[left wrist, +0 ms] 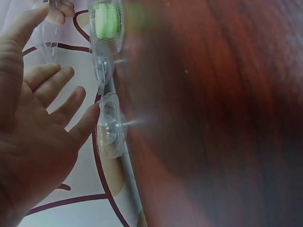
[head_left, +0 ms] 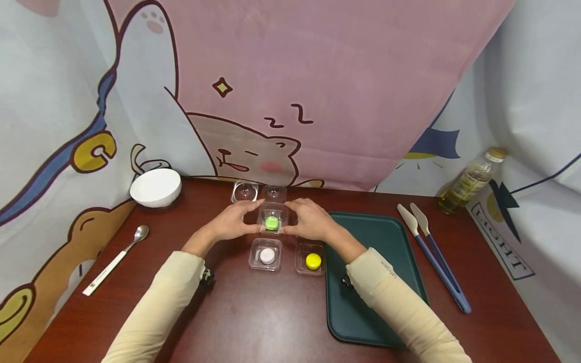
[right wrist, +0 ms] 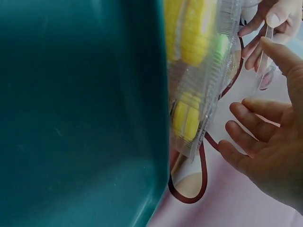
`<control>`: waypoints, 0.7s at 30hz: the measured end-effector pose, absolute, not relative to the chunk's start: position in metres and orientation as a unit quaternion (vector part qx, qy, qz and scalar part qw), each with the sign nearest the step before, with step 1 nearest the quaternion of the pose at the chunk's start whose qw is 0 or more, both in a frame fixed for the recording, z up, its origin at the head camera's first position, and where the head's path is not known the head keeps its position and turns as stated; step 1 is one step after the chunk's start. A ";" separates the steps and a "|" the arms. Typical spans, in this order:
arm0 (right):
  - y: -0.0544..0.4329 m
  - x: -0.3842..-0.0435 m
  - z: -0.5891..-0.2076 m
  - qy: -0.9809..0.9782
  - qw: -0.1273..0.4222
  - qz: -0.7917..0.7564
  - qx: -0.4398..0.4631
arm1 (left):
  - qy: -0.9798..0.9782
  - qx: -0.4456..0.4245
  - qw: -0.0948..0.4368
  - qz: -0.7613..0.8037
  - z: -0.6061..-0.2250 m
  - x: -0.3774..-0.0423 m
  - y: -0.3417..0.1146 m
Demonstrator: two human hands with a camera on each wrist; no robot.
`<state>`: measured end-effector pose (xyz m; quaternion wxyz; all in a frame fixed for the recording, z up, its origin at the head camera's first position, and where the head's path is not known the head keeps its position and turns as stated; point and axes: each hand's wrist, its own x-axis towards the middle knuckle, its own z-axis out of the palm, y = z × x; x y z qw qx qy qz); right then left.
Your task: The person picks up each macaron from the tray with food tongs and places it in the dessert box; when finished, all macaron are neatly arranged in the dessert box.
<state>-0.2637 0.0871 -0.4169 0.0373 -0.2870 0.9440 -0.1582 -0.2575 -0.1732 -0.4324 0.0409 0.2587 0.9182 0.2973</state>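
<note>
Clear lid (right wrist: 262,65): square, roughly level, dome seemingly upward, over the green macaron (head_left: 272,223)
Left hand (head_left: 233,221): pinches one side
Right hand (head_left: 312,220): pinches the opposite side

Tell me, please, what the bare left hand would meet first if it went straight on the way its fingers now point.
The left hand would likely first meet the clear plastic lid-like piece it already touches, then the bare right hand opposite. Depth through the transparent plastic is unclear.

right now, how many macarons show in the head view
3: green macaron between left hand and right hand; whitish one in front; yellow one beside the tray; more may be hidden.
</note>
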 end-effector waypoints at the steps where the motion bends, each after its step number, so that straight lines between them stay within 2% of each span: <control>1: 0.086 -0.264 -0.418 0.945 0.035 -0.154 -0.287 | 0.919 0.261 0.039 0.292 -0.433 -0.258 -0.173; 11: 0.076 -0.266 -0.421 0.953 0.034 -0.108 -0.281 | 0.926 0.259 0.059 0.269 -0.441 -0.263 -0.177; 21: 0.074 -0.269 -0.429 0.953 0.059 -0.110 -0.275 | 0.932 0.253 0.083 0.247 -0.442 -0.265 -0.178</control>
